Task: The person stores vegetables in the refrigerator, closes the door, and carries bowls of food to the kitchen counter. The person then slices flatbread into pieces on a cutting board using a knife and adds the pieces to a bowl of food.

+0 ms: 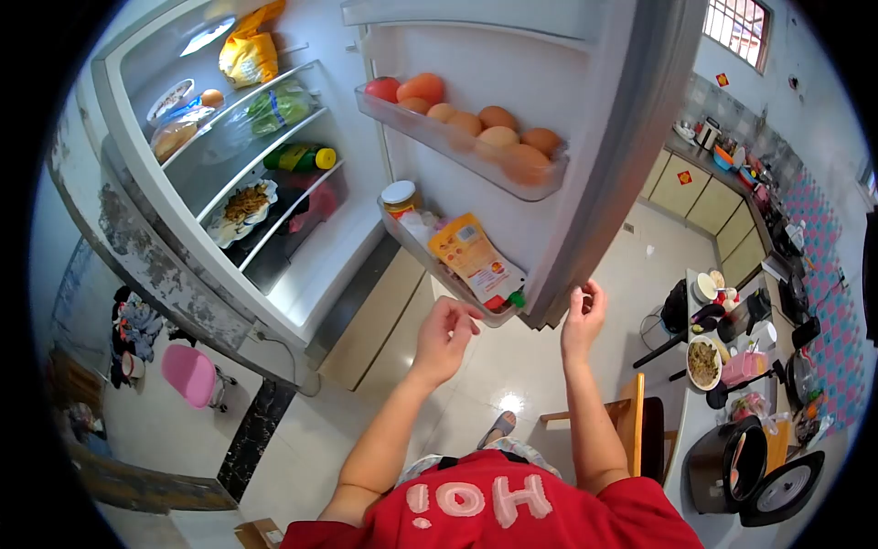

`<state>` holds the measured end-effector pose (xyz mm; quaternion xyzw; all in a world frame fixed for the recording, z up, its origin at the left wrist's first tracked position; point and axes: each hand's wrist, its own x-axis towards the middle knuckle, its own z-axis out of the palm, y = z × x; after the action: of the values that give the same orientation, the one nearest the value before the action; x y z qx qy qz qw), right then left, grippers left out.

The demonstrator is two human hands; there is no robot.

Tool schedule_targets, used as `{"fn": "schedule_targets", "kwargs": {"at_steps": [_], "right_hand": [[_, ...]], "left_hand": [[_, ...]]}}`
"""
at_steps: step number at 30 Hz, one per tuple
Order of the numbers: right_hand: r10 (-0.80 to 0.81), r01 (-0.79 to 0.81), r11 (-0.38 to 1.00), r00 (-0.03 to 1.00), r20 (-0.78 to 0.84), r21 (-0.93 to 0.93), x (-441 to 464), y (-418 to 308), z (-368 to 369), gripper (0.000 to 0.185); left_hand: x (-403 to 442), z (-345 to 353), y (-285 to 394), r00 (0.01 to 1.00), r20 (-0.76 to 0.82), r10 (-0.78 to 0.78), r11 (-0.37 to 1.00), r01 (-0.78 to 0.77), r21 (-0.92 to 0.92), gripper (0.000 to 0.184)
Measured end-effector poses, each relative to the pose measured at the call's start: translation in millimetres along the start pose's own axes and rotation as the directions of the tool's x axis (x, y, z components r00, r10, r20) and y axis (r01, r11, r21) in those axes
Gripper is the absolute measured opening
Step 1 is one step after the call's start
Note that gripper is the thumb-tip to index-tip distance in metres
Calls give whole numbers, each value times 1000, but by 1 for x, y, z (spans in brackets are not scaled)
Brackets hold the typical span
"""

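The refrigerator door (pixel 631 137) stands wide ahead of me. My left hand (pixel 445 339) is just below the lower door shelf (pixel 430 256), fingers loosely bent and apart, with nothing visible in it. Beside the door's lower outer edge is my right hand (pixel 583 320), its fingers curled but apart and holding nothing; whether it touches the door I cannot tell. That lower shelf carries an orange-and-white pouch (pixel 476 261) and a white-lidded jar (pixel 401 197). Above, several eggs (pixel 498 137) and a tomato (pixel 421 89) fill the clear upper shelf (pixel 457 146).
Inside the refrigerator are a dish of food (pixel 242 206), a yellow-capped green bottle (pixel 302 158), bagged greens (pixel 279 108) and a yellow bag (pixel 249 55). At right, a table bears a bowl (pixel 703 362) and an open rice cooker (pixel 727 462); a wooden chair (pixel 631 421) stands beside it. A pink stool (pixel 189 373) is left.
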<state>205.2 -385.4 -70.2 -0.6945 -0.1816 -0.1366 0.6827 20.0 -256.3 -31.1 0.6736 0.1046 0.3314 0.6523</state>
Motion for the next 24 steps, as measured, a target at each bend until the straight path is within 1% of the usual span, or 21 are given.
{"fn": "schedule_targets", "kwargs": {"at_steps": [1, 3, 5, 6, 7, 8, 9, 10, 11, 12, 13, 14, 15, 16, 17, 18, 19, 20, 21, 23, 24], "right_hand": [[-26, 27, 999, 999, -37, 26, -8, -2, 5, 22], [-96, 96, 995, 995, -27, 5, -28, -5, 9, 18], [-138, 138, 990, 990, 5, 27, -52, -14, 9, 17], [-171, 168, 982, 985, 26, 85, -63, -18, 11, 19], [-177, 169, 980, 982, 67, 106, -74, -21, 12, 21], [-271, 253, 957, 954, 130, 140, -82, -27, 8, 21], [-287, 240, 946, 931, 226, 216, -88, -31, 3, 20], [-166, 15, 930, 908, 384, 367, -98, -19, -1, 20], [-77, -226, 853, 837, 542, 470, -105, -8, -4, 20], [-60, -225, 857, 850, 524, 463, -103, -11, -7, 20], [-64, -146, 925, 851, 522, 352, -98, -19, -10, 17], [-65, -67, 971, 850, 522, 230, -91, -21, -13, 15], [-51, -70, 973, 862, 504, 219, -84, -15, -15, 15], [-37, -45, 982, 906, 422, 185, -75, -5, -17, 11], [-27, -25, 989, 941, 337, 149, -65, 5, -17, 9], [138, -193, 956, 960, 244, 220, -56, 12, -13, 11], [149, -199, 956, 962, 227, 217, -46, 18, -15, 11], [236, -289, 910, 950, 204, 297, -34, 24, -17, 13], [321, -368, 849, 929, 185, 378, -21, 31, -19, 15], [341, -369, 842, 929, 143, 393, 2, 46, -23, 18], [350, -373, 830, 927, 132, 416, 13, 53, -25, 17]], "left_hand": [[-4, 5, 10, 1000, 7, -7, 1000, 7, 3, 4], [-9, 17, 23, 991, 110, -79, 996, 84, -37, 5], [-16, 30, 26, 985, 156, -75, 994, 86, -62, 5], [-20, 36, 29, 975, 217, -40, 995, 58, -79, 4], [-23, 43, 33, 960, 279, -4, 994, 34, -101, 4], [-25, 50, 36, 950, 312, 12, 988, 37, -150, 4], [-27, 56, 36, 942, 336, 1, 987, 54, -154, 4], [-27, 63, 34, 939, 342, 44, 980, 25, -196, 5], [-27, 69, 32, 934, 345, 87, 971, -2, -239, 6], [-25, 73, 29, 934, 353, 62, 969, 29, -246, 5], [-23, 76, 25, 925, 376, 54, 967, 46, -250, 5], [-20, 79, 20, 937, 348, 14, 971, 70, -229, 5], [-16, 82, 15, 948, 318, -25, 974, 95, -207, 6], [-9, 86, 10, 953, 304, -8, 975, 75, -210, 9], [-1, 88, 5, 946, 325, -15, 973, 88, -212, 9], [7, 90, 0, 949, 301, -89, 964, 159, -215, 8], [17, 93, -5, 947, 275, -165, 949, 228, -216, 8], [27, 98, -10, 946, 263, -190, 946, 248, -208, 8], [39, 103, -16, 938, 285, -197, 945, 260, -201, 8], [62, 114, -29, 919, 306, -248, 949, 295, -116, 8], [74, 123, -34, 913, 320, -251, 948, 299, -108, 9]]}}
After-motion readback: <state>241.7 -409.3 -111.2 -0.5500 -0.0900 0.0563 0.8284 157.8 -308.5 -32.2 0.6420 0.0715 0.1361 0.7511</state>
